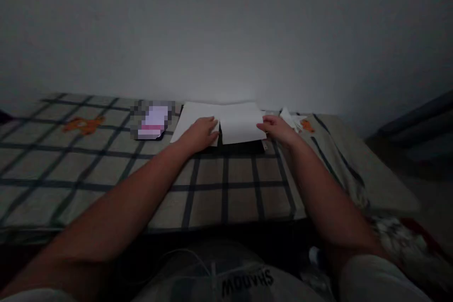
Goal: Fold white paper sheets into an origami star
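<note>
A white sheet of paper point(240, 122) lies on a checked bedsheet point(106, 170) close to the wall, partly folded, with a dark flat thing under its near edge. My left hand point(201, 133) rests on the paper's left part, fingers curled down onto it. At the right edge my right hand point(278, 128) pinches the paper. Both forearms reach forward from the bottom of the view.
A phone with a lit, blurred screen point(153, 121) lies left of the paper. Crumpled white paper scraps point(292, 119) sit to the right by the wall. The bed's edge drops off at right, with bunched cloth point(396, 236) below. The room is dim.
</note>
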Demonstrator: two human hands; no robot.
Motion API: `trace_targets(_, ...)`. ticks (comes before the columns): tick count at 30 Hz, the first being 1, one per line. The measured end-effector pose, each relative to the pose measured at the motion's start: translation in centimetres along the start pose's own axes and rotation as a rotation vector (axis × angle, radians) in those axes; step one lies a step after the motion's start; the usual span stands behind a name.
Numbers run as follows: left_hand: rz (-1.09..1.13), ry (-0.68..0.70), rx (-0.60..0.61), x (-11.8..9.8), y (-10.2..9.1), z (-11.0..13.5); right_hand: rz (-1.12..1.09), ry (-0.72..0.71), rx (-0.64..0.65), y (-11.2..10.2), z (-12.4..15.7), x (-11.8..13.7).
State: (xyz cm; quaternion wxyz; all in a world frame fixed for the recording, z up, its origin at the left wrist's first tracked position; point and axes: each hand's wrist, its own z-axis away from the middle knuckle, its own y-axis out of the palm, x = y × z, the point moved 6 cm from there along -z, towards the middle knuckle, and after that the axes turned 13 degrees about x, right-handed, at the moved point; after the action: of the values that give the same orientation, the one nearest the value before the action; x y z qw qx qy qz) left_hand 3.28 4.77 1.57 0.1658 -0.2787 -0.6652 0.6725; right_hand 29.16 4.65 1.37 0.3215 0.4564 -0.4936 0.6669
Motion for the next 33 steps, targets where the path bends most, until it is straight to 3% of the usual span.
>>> trace_targets(3, 0.029, 0.012, 0.049, -0.4, 0.5, -0.3, 0.017, -0.096, -0.127, -0.9, -0.5, -0.2)
trace_targets(6, 0.191, -0.013, 0.000, -0.3, 0.1, -0.3, -0.039, -0.180, -0.173, -0.8, -0.7, -0.2)
trace_targets(11, 0.641, -0.141, -0.234, 1.5, -2.0, 0.4, -0.171, -0.234, -0.122, 1.3, -0.6, 0.6)
trace_targets(15, 0.897, -0.083, -0.311, 2.4, -2.7, 0.7, -0.185, -0.235, -0.007, 3.3, -0.6, 1.2)
trace_targets(20, 1.113, -0.086, -0.405, 3.1, -2.7, 0.8, -0.121, -0.223, -0.060, 2.8, -1.0, 2.2)
trace_targets(26, 1.178, -0.162, -0.530, 3.9, -3.3, 1.2, -0.098, -0.128, -0.150, 1.7, -2.7, 3.5)
trace_targets(33, 1.198, -0.296, -0.528, 5.3, -2.6, 1.3, -0.118, -0.086, -0.204, 3.5, -3.7, 1.9)
